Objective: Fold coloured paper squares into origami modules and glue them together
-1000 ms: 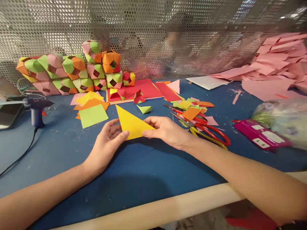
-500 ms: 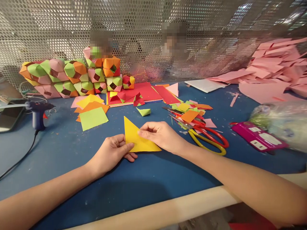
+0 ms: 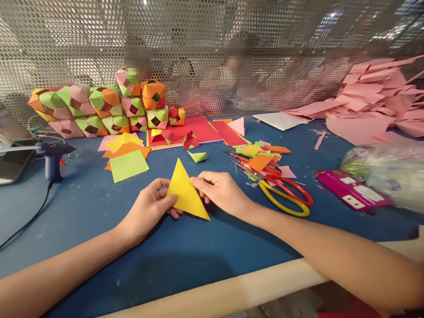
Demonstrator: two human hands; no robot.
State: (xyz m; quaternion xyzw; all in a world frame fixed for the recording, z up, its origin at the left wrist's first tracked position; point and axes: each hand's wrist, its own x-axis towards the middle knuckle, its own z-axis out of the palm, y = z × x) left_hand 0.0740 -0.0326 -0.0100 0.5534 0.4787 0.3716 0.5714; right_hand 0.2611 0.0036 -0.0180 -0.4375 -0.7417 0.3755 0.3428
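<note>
A yellow sheet of paper folded into a triangle (image 3: pixel 186 194) is held above the blue table between both hands. My left hand (image 3: pixel 154 204) pinches its lower left side, thumb on top and the other fingers behind. On the right edge, my right hand (image 3: pixel 220 190) grips the paper between thumb and fingers. Just beyond lies a small folded green paper piece (image 3: pixel 198 157). A stack of square paper, green on top (image 3: pixel 129 165), rests to the left. Red- and yellow-handled scissors (image 3: pixel 285 196) lie right of my right hand among paper scraps (image 3: pixel 260 162).
Colourful folded paper balls (image 3: pixel 106 101) are stacked against a perforated metal screen (image 3: pixel 198 26). A blue glue gun (image 3: pixel 53 161) stands at left with its cord. At right are a magenta power strip (image 3: pixel 354 190), a clear plastic bag (image 3: pixel 391 172) and heaped pink paper (image 3: pixel 374 95).
The yellow triangle has turned clockwise, its right corner now pointing lower. Both hands still grip it, the left having shifted slightly left.
</note>
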